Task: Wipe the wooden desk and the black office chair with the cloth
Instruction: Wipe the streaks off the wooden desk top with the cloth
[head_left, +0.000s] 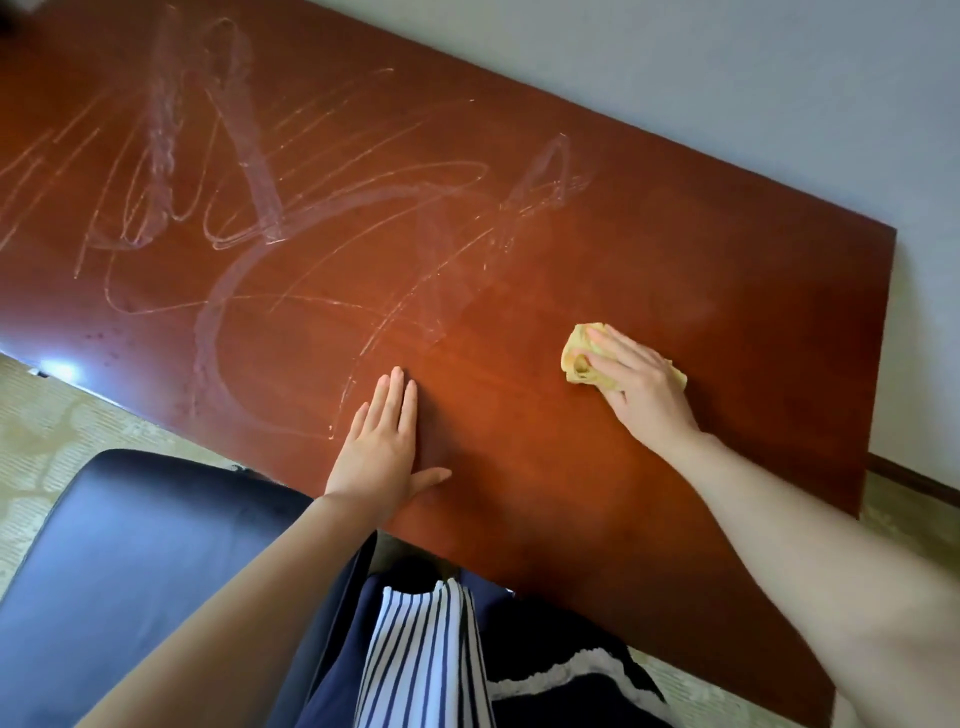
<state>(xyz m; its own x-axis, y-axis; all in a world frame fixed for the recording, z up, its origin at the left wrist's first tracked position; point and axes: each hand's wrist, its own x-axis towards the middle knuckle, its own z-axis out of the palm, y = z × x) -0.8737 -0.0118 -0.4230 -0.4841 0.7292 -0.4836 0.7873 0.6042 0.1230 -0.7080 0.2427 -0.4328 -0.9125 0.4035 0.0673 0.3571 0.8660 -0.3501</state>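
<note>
1. The person stands at the wooden desk (675, 260). I judge that the step in hand is the wiping of its top. The black office chair (130, 545), at the lower left, looks not yet touched by the cloth.
2. The right hand (644, 384) holds a bunched yellow cloth (576, 358) down on the desk near its right end, with the fingers bent over it.
3. The left hand (382, 447) lies flat on the wood near the front edge, fingers straight and close together, thumb out. It holds nothing and seems to serve as a support.
4. Around the cloth the wood looks clean, but pale streaks (234, 208) cover the middle and the left part.
5. The next move, I think, calls for sweeping the cloth leftwards over these streaks with firm pressure, and the left hand must give way.
</note>
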